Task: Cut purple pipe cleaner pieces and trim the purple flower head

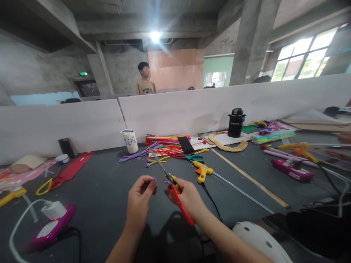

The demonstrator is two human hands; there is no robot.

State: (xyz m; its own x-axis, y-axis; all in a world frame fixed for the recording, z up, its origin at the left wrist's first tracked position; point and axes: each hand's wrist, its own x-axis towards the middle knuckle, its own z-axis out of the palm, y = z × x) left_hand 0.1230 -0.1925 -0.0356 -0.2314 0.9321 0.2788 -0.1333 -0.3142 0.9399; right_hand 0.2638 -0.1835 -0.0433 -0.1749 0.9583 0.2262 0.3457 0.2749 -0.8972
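My right hand (pixel 190 195) grips a pair of scissors (pixel 183 209) with red handles, its blades pointing forward and to the left. Beside it, my left hand (pixel 140 195) is closed in a pinch with a tiny purple bit showing at the fingertips, too small to make out fully. The two hands are apart, above the dark table (pixel 104 190). Ahead of them lie purple pipe cleaners (pixel 134 155) and a pile of red and multicoloured pipe cleaners (pixel 164 139). A small purple and yellow piece shows by my right fingers, partly hidden.
A yellow glue gun (pixel 202 171) with a long clear stick, teal-handled pliers (pixel 195 158) and a wooden strip (pixel 252 179) lie to the right. A white cup (pixel 129 141) and black bottle (pixel 236 124) stand behind. Purple power strips (pixel 52 228) trail cables. A person (pixel 146 82) stands beyond the partition.
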